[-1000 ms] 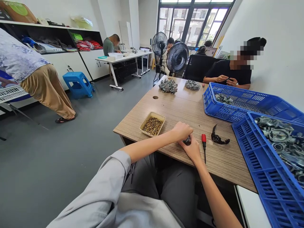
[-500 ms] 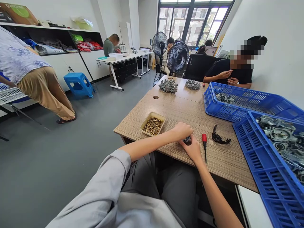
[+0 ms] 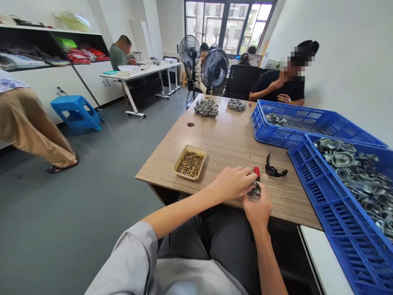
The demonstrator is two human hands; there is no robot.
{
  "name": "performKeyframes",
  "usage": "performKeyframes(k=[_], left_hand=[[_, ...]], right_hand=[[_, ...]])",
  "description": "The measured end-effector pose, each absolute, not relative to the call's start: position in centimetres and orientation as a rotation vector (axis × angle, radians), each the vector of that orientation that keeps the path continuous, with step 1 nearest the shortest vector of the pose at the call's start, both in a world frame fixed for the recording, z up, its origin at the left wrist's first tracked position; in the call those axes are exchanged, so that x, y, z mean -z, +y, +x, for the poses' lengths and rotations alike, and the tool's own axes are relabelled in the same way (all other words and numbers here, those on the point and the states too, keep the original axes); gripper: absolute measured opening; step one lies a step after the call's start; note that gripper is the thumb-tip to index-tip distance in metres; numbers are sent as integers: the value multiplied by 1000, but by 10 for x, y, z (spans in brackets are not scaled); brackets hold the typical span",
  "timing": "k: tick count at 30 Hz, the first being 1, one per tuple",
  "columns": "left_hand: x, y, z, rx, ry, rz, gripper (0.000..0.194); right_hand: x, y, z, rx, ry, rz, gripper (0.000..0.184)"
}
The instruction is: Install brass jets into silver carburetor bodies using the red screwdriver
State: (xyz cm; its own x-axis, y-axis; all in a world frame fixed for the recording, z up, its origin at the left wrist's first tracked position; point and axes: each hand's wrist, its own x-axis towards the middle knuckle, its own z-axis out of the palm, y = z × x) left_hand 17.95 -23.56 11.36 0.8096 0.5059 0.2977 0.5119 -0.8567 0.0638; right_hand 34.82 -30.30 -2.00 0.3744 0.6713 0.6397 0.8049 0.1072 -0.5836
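My left hand (image 3: 236, 182) reaches across from the left, its fingers curled over the top of a small grey metal casting (image 3: 254, 191) that looks like a carburetor body. From the near right, my right hand (image 3: 258, 205) grips the same piece between thumb and fingers, close to the table's front edge. Most of the casting is covered by the fingers. Just behind it lies a screwdriver with a red and black handle (image 3: 257, 172), its shaft hidden by my hands. A cream tray (image 3: 176, 169) of small brass fittings (image 3: 190, 164) stands left of my hands.
A black wristwatch (image 3: 274, 170) lies on the wooden table (image 3: 227, 151). Two blue crates (image 3: 310, 180) with metal castings (image 3: 344, 159) line the right side. More castings (image 3: 206, 107) and a bagged pile (image 3: 237, 105) are at the far end, where a co-worker in black (image 3: 278, 88) sits.
The view has swung right. My hands and the casting have come in front of the screwdriver, covering its shaft. My left fingers have spread further over the casting. The person at left has shifted toward the frame's edge.
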Motion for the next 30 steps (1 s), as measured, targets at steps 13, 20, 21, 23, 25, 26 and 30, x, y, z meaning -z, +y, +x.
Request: performKeyframes(k=[13, 20, 21, 23, 25, 26, 30], left_hand=[[-14, -262, 187, -420, 151, -3251, 22], [54, -261, 173, -836, 205, -3170, 30], [61, -258, 172, -888, 146, -3151, 32], [74, -253, 168, -990, 23, -3103, 34], [83, -249, 166, -1062, -89, -3065, 38], [86, -249, 165, -1092, -127, -3052, 41], [95, -252, 167, -1198, -152, -3003, 53]], right_hand=[[16, -565, 425, 662, -549, -2334, 91], [30, -647, 488, 565, -89, -2550, 87], [30, -656, 497, 551, -43, -2561, 84], [29, -670, 515, 537, -5, -2582, 80], [19, -677, 531, 534, 52, -2624, 81], [10, -677, 539, 560, 103, -2645, 83], [-54, -646, 565, 845, 25, -2623, 77]])
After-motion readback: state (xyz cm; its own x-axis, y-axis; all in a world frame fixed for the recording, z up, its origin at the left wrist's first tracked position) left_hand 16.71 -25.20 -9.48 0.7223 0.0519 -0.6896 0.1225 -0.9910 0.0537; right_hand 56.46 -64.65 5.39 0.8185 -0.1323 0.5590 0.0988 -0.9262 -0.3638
